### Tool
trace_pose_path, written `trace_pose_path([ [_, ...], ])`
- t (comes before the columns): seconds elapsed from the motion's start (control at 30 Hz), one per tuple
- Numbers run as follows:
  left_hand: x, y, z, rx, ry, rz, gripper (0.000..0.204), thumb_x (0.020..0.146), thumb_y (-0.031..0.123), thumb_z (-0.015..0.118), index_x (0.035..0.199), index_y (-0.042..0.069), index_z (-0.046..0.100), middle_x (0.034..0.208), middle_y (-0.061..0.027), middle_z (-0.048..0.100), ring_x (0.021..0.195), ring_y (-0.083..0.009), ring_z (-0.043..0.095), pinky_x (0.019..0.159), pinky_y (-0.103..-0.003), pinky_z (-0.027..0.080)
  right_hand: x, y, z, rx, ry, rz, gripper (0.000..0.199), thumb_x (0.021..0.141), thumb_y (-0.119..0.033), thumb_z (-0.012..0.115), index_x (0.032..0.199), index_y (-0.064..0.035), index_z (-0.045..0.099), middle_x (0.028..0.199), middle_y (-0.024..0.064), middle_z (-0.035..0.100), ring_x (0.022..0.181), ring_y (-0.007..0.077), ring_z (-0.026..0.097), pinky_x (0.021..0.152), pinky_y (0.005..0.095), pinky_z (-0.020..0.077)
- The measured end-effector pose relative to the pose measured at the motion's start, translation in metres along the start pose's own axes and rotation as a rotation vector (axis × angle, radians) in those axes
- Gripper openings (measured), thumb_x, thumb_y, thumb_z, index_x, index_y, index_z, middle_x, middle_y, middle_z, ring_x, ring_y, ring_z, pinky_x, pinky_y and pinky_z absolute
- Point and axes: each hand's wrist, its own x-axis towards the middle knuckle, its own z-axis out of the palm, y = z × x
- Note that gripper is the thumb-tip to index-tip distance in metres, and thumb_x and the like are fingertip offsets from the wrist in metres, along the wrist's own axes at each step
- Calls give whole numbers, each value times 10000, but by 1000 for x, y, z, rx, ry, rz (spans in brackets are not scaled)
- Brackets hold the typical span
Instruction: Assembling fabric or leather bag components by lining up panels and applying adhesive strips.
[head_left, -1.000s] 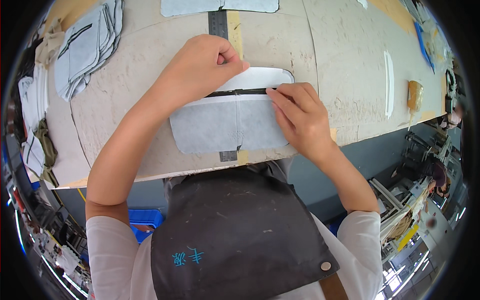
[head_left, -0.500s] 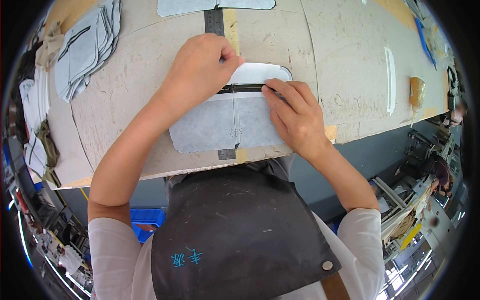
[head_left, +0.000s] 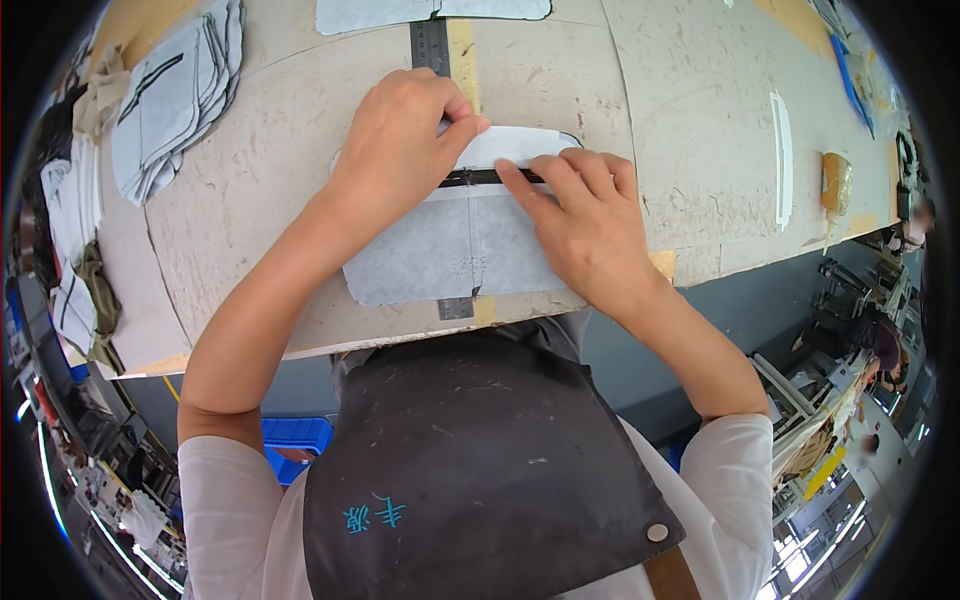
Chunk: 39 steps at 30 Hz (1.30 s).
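A pale grey panel [head_left: 410, 250] lies flat before me, with a black zipper-like strip [head_left: 484, 177] across it and a white band [head_left: 510, 145] along its far part. My left hand [head_left: 405, 135] is over the far left of the panel, thumb and forefinger pinched together beside the white band; what is between the fingertips is too small to make out. On the right side, my right hand [head_left: 595, 225] rests with thumb and fingers apart, the fingertips touching the panel by the black strip. A dark ruler [head_left: 430, 45] and a yellowish strip [head_left: 462, 60] run beneath the panel.
Stacked grey panels [head_left: 175, 110] lie at the far left, with folded cloth pieces [head_left: 75, 220] near the table's left edge. Another panel [head_left: 385, 12] is at the far side. White strips [head_left: 782, 165], a yellowish bottle [head_left: 835, 185] and a blue tool [head_left: 850, 85] lie to the right.
My right thumb has slid left along the black strip and the fingers have spread and shifted slightly. My left hand has hardly moved.
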Motion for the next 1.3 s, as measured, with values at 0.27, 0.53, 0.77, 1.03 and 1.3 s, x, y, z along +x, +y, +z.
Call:
trace_pose_path([
  [0.27, -3, 1, 1, -15, 48, 11, 169, 794, 119, 763, 731, 7, 654, 740, -107, 608, 781, -293, 568, 695, -402, 469, 11, -3, -1, 114, 20, 11, 359, 775, -31, 578, 1127, -6, 642, 1152, 93, 578, 1104, 269, 536, 940, 384, 416],
  [0.53, -6, 10, -16, -90, 4, -103, 113, 771, 95, 778, 830, 58, 689, 755, -78, 575, 777, -250, 536, 681, -384, 459, 24, -13, 12, 295, 74, -13, 504, 656, 117, 581, 1145, 12, 644, 1127, 107, 579, 1018, 290, 555, 849, 392, 497],
  [0.77, -35, -17, -32, -48, 21, -56, 134, 755, 73, 782, 856, 67, 694, 749, -57, 554, 783, -232, 528, 673, -365, 450, 24, -15, 14, 200, 12, -36, 420, 754, -14, 597, 1169, -43, 655, 1163, 81, 559, 1056, 261, 531, 875, 379, 479],
  [1.03, -45, -27, -30, 34, 114, 63, 133, 735, 67, 794, 794, 71, 675, 733, -52, 545, 764, -256, 506, 675, -363, 442, 22, -16, 13, 131, 5, -28, 440, 754, -9, 597, 1187, -61, 656, 1166, 64, 551, 1067, 253, 524, 903, 380, 438],
  [1.3, -58, -24, -37, 20, 119, -110, 159, 732, 55, 788, 847, 48, 678, 846, -65, 589, 825, -254, 536, 744, -384, 472, 16, -12, 13, 275, -12, 37, 554, 716, 93, 576, 1248, -55, 625, 1248, 85, 548, 1117, 300, 507, 962, 417, 423],
])
